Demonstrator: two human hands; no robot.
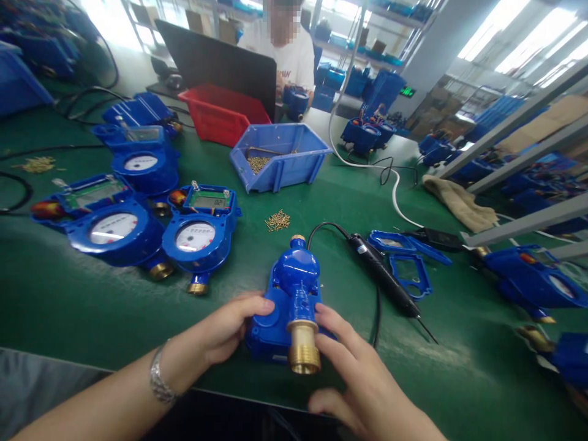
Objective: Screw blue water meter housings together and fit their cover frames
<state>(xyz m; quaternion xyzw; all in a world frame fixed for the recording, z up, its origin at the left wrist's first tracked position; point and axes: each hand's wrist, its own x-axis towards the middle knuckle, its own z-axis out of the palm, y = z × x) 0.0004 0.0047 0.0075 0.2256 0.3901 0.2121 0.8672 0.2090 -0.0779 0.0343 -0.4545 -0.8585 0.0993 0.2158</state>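
Observation:
A blue water meter (294,288) lies face down on the green table, its brass threaded end (303,349) pointing toward me. My left hand (227,327) curls around the meter's left side, thumb on top. My right hand (362,380) rests on the meter's right side with fingers stretched out and touching it. A black electric screwdriver (383,275) lies just right of the meter, tip toward me. A small heap of brass screws (277,220) sits beyond the meter.
Several finished blue meters (138,208) lie at left. A blue bin (280,156) holding screws and a red bin (220,113) stand behind. Blue cover frames (408,263) and more meters (533,282) lie at right. A person sits behind a laptop (215,61) across the table.

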